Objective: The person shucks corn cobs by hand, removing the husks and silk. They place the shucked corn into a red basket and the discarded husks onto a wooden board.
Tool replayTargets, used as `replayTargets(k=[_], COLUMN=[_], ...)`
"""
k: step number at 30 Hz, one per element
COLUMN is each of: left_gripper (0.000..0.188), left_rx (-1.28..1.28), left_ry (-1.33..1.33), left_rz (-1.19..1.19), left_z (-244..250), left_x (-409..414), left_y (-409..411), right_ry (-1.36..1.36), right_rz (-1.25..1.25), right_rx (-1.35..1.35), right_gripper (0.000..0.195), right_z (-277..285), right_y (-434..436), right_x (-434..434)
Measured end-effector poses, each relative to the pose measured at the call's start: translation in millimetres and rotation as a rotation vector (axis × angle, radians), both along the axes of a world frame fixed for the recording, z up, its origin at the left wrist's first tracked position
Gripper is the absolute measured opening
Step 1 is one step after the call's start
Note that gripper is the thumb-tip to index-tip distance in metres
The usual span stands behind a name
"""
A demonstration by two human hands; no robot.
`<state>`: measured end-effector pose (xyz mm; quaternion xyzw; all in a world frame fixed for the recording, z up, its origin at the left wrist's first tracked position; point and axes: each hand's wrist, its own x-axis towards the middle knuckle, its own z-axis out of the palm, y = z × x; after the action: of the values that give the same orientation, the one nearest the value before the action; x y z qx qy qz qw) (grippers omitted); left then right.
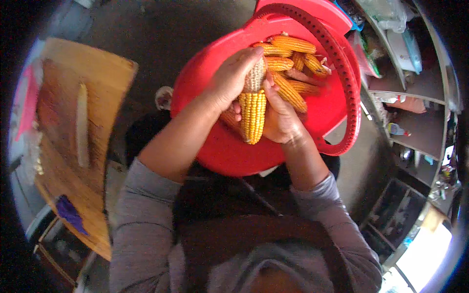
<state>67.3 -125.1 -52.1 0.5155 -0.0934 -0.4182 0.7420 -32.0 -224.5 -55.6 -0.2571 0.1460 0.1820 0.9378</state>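
An ear of dried corn is held between both hands above the red plastic basket. Its lower half carries yellow kernels, while the upper part is a bare, pale cob. My left hand wraps the bare part, thumb along the top. From the other side, my right hand grips the ear near the line where the kernels begin. Several more orange-yellow ears lie in the far part of the basket, some partly hidden by the hands.
The basket's perforated red handle arches along its right side. To the left is a wooden table with a long pale strip and a purple cloth-like item. Cluttered shelves stand to the right.
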Motion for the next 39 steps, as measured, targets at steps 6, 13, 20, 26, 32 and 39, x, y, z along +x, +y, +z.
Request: replayTargets(k=[6, 13, 20, 26, 32, 39], left_gripper=[0.041, 0.04, 0.042, 0.04, 0.035, 0.031], left_rx=[-0.052, 0.117, -0.029, 0.052, 0.086, -0.047], left_ry=[-0.18, 0.135, 0.042, 0.054, -0.028, 0.133], left_rz=[-0.111, 0.078, 0.188, 0.127, 0.147, 0.2], left_z=[-7, -27, -36, -22, -24, -9], left_x=[-12, -6, -6, -6, -10, -15], left_y=[-3, -6, -11, -7, -7, -8], right_ry=[0.024, 0.163, 0.099, 0.135, 0.18, 0.14], right_rz=[0.063, -0.056, -0.105, -0.066, -0.066, -0.067], right_rx=[-0.229, 0.011, -0.35, -0.272, -0.341, -0.253], right_gripper=[0.047, 0.048, 0.039, 0.045, 0.053, 0.065], right_z=[-1, -7, 3, 0, 1, 4], right_y=[6, 3, 6, -4, -3, -6], right_x=[-8, 2, 4, 3, 6, 8])
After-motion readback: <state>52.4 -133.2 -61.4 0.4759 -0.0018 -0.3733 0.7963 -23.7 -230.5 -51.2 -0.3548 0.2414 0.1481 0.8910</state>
